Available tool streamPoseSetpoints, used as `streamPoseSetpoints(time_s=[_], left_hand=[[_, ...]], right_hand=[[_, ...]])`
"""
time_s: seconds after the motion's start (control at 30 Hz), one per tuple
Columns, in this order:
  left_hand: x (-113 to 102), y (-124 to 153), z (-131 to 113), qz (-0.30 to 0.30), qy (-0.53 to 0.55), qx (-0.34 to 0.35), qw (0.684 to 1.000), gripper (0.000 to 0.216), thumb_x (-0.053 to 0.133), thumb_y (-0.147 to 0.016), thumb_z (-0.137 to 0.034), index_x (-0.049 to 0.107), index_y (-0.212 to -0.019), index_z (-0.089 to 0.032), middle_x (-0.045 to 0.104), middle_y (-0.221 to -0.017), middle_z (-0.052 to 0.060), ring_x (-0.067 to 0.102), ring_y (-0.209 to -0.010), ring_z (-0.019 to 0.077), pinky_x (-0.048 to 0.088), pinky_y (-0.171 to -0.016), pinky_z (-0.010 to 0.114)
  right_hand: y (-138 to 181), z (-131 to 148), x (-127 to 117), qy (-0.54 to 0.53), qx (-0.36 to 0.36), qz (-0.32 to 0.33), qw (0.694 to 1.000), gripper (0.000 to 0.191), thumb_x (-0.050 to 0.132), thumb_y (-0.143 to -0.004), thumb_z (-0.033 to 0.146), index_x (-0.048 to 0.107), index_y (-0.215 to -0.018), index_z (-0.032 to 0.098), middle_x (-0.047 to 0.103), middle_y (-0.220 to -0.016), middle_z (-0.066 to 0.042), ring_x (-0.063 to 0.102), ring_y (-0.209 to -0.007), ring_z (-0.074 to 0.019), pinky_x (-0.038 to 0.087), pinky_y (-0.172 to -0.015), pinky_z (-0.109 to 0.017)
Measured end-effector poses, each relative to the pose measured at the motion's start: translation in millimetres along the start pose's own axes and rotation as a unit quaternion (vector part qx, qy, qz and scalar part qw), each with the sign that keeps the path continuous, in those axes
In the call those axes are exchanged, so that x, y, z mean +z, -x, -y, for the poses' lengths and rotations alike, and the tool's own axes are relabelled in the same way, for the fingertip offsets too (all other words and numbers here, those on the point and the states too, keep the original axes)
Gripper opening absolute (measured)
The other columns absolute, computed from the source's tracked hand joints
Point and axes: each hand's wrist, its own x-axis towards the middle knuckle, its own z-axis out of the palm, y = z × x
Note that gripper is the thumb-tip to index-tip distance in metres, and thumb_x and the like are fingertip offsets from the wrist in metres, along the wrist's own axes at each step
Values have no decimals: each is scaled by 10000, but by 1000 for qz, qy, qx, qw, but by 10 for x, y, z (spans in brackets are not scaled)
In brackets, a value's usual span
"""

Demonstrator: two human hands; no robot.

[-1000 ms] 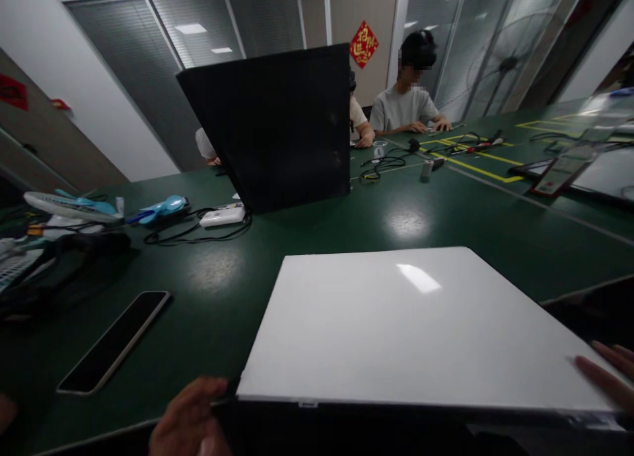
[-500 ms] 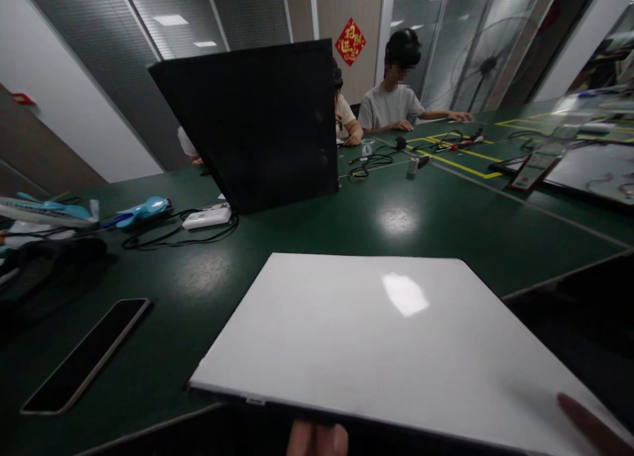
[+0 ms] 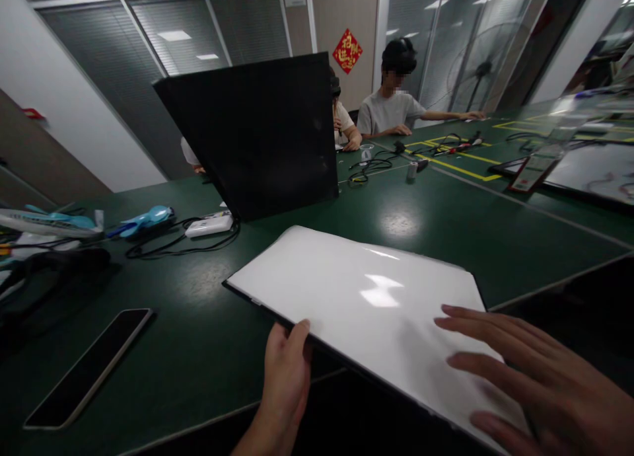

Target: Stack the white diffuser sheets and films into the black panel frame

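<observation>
On the table [image 3: 446, 225], panel [image 3: 347, 291] diagonal, far-left to near-right.

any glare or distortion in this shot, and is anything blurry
Head view: ceiling lights glare in two bright patches on the white panel and as a dull spot on the green table; the wide lens bends walls and table lines outward near the edges; the right hand is slightly soft, the left hand sharper; the left side is dim, and the phone reads as a dark slab.

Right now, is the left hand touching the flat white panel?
Touching. The head view shows left hand gripping the flat white panel at its near edge.
</observation>
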Motion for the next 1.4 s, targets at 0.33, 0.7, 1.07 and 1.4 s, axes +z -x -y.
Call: streamPoseSetpoints(time_s=[0.33,0.7,1.07,1.4], left_hand=[[-13,-96,-86,71,11,-25,997,597,1020,-505,-356,774,-1010,-155,837,-1039,127,777,-1035,318,596,-1023,486],[-47,-121,-61,27,19,-38,999,579,1056,-439,-397,793,-893,-152,837,-976,93,761,-909,218,621,-863,326],[-20,-95,-74,25,4,-36,999,548,1036,-443,-421,784,-839,-139,816,-873,79,760,-868,257,624,-879,395],[10,-97,-57,27,17,-36,999,544,1021,-574,-408,782,-984,-141,827,-1042,110,776,-1031,293,611,-1000,440]], right_hand=[[-976,206,403,-79,-119,180,973,879,530,-1036,667,100,-1731,342,228,-1751,-116,280,-1584,-426,372,-1182,-772],[-964,-224,830,-35,47,199,978,694,380,-1079,670,128,-1697,482,141,-1782,-20,147,-1624,-376,206,-1260,-736],[-1038,-529,634,14,126,214,968,667,288,-1065,714,280,-1680,457,119,-1795,-9,72,-1633,-415,167,-1255,-775],[-1006,-138,645,-52,64,257,963,889,524,-966,804,147,-1698,466,172,-1775,-100,173,-1583,-526,168,-1128,-914]])
